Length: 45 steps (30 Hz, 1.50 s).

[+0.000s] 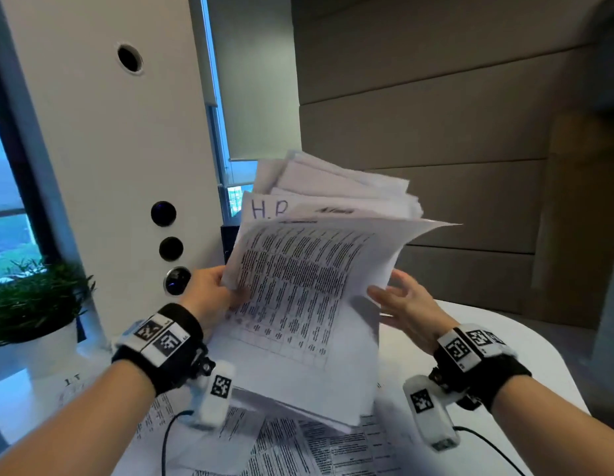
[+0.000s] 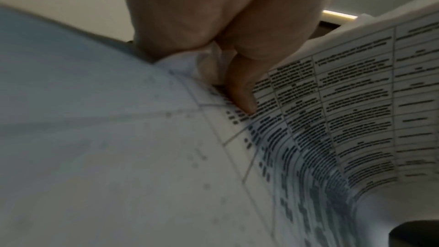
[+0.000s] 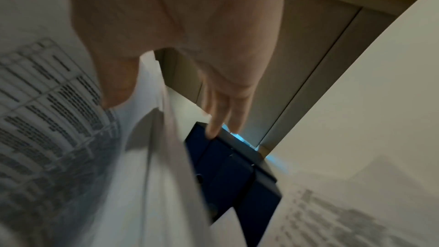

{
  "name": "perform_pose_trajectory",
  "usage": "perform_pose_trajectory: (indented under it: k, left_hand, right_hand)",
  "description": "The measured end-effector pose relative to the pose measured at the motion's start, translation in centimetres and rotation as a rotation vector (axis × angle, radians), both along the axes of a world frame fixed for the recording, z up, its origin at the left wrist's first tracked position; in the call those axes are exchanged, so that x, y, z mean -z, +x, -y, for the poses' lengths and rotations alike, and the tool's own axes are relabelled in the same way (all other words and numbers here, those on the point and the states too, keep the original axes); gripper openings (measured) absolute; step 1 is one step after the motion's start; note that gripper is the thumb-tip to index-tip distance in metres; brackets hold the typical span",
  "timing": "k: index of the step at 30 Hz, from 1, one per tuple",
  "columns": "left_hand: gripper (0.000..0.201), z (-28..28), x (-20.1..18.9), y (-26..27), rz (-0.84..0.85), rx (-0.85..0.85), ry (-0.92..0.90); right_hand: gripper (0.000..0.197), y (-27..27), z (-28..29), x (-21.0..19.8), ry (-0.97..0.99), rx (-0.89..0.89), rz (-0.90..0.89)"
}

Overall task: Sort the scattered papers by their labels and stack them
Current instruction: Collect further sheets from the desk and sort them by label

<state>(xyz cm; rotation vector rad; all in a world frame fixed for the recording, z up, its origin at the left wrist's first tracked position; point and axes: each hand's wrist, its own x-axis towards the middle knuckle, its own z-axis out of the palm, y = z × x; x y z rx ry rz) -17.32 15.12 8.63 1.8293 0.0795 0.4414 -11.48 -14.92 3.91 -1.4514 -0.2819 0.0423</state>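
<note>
potted plant (image 1: 30, 304): sitting at the far left of the counter (image 1: 505, 338), well apart from the action, not getting in the way.

loose sheets (image 1: 298, 448): lying scattered flat on the counter under and in front of both wrists, still needing sorting by the look of it.

left hand (image 1: 209, 290): gripping the left edge of the paper bundle (image 1: 309, 304), thumb on the printed front, fingers curled behind. Worth pinching lower and firmer, probably, since doing all the carrying alone here.

thumb (image 2: 240, 89): pressing right into the table print in the left wrist view, creasing the sheet a bit there. Easing off slightly and spreading the pressure would likely be kinder to the paper.

paper bundle: being held up in the air above the counter, tilted back, fanning out messily at the top. Tapping the bottom edge on the counter to square it up before reading labels seems like the smart move.

handwritten label (image 1: 267, 209): peeking out near the top on a sheet behind the front one, reading something like "H.P", partly covered. Flipping sheets one at a time to catch each label, not in clumps.

right hand (image 1: 402, 304): hovering just beside the right edge of the bundle, fingers straight and relaxed, holding nothing. Whether touching the edge, can't tell, too blurry.

dark blue box (image 3: 228, 166): sitting on the counter behind the bundle, only clear in the right wrist view.
</note>
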Motion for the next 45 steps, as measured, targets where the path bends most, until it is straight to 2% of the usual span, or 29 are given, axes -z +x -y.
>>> perform_pose_trajectory:
  k: [2, 4, 5, 7, 10, 13, 15, 17, 20, 25, 27, 29, 30, 33, 36, 39, 43, 45]
  left_hand:
    - [0.024, 0.9, 0.5, -0.1, 0.005, -0.004, -0.059]
    - [0.017, 1.4, 1.0, -0.1, 0.027, -0.012, -0.101]
    - [0.013, 1.5, 1.2, 0.0, 0.03, -0.009, -0.121]
    - [0.015, 1.5, 1.4, 0.0, 0.01, -0.027, -0.071]
    - [0.002, 1.8, 1.6, -0.1, -0.064, 0.024, 0.044]
    - [0.021, 2.0, 1.9, 0.0, -0.061, -0.003, 0.011]
    - [0.034, 2.2, 2.3, 0.1, -0.016, -0.049, -0.023]
    - [0.035, 2.9, 2.4, -0.3, 0.061, -0.127, -0.012]
    - [0.034, 4.3, 2.5, -1.1, 0.091, -0.186, 0.036]
    - [0.035, 4.1, 3.5, -1.8, 0.152, -0.126, -0.063]
    - [0.046, 3.3, 3.4, -1.8, 0.193, -0.073, -0.065]
    - [0.073, 3.1, 3.3, -1.8, 0.196, -0.03, -0.048]
    - [0.082, 3.3, 3.1, -2.0, 0.191, -0.006, -0.045]
    - [0.079, 3.8, 2.7, -1.9, 0.247, 0.044, -0.105]
    - [0.092, 4.2, 2.5, -1.5, 0.302, 0.028, -0.141]
    - [0.078, 5.7, 2.0, -1.5, 0.342, 0.039, -0.005]
    - [0.08, 6.1, 0.0, -1.6, 0.575, -0.074, -0.043]
    - [0.089, 5.9, -0.7, -1.8, 0.661, -0.048, 0.04]
  right_hand:
    - [0.08, -0.6, -1.2, -1.2, 0.051, -0.076, 0.058]
    - [0.027, -0.9, -2.2, -2.7, 0.055, 0.087, 0.143]
    - [0.012, -0.7, -2.3, -3.2, 0.001, 0.176, 0.214]
    - [0.03, 0.1, -2.2, -3.4, -0.165, 0.247, 0.283]
    - [0.015, 0.6, -2.5, -3.1, -0.313, 0.382, 0.256]
    - [0.022, 0.1, -3.4, -3.3, -0.356, 0.46, 0.269]
    - [0.012, -0.8, -3.9, -3.7, -0.393, 0.512, 0.359]
    - [0.007, -1.8, -4.3, -4.1, -0.369, 0.55, 0.466]
    - [0.003, -3.1, -5.2, -4.2, -0.296, 0.491, 0.565]
    - [0.032, -4.0, -5.3, -2.3, -0.115, 0.271, 0.425]
    - [0.041, -3.7, -4.7, -1.9, -0.036, 0.276, 0.398]
    - [0.044, -3.4, -4.2, -1.7, -0.008, 0.312, 0.38]
    - [0.045, -3.3, -4.0, -1.7, -0.009, 0.299, 0.375]
    - [0.044, -3.2, -3.7, -1.9, -0.029, 0.269, 0.428]
    - [0.044, -3.2, -3.1, -2.1, 0.038, 0.286, 0.457]
    - [0.055, -3.5, -3.6, -2.3, -0.086, 0.187, 0.514]
    - [0.058, -3.4, -3.4, -3.4, -0.052, 0.328, 0.583]
    - [0.069, -3.3, -3.0, -4.1, -0.154, 0.357, 0.602]
